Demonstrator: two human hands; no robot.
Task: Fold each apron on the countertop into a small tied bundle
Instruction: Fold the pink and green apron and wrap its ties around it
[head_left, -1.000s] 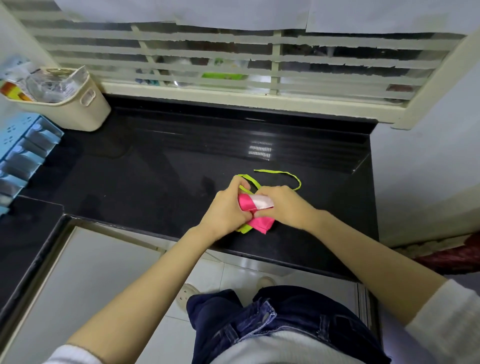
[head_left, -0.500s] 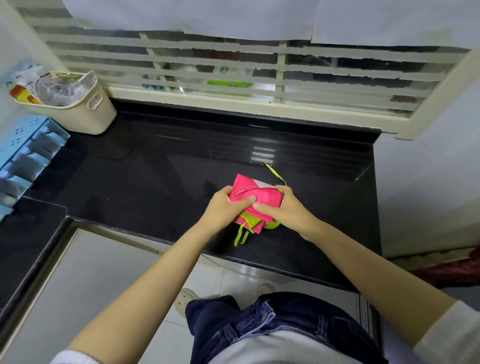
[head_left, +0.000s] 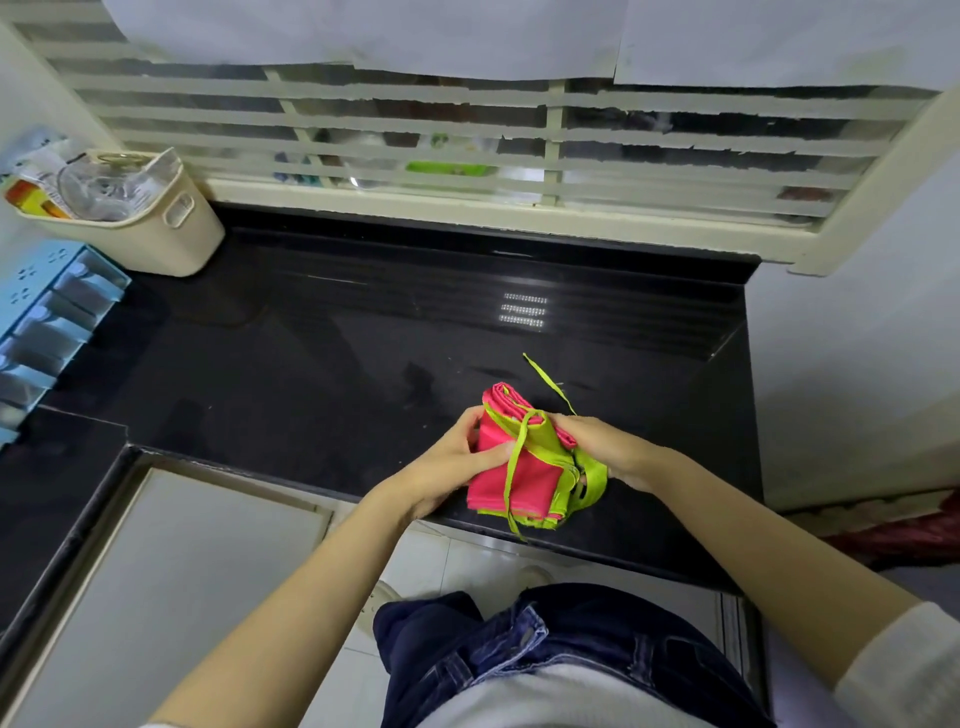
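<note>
Now | apron (head_left: 524, 475): folded pink bundle between both hands, over counter's (head_left: 311, 364) near edge | left hand (head_left: 452, 465) grips its left side | right hand (head_left: 605, 447) grips its right | green strap (head_left: 513, 470) crosses bundle | basket (head_left: 161, 234) far left.

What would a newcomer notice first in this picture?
The folded pink apron, edged in lime green, glows against the black countertop near its front edge. The left hand and the right hand grip it from either side, with a green strap running across it. A cream basket sits at the far left.
</note>
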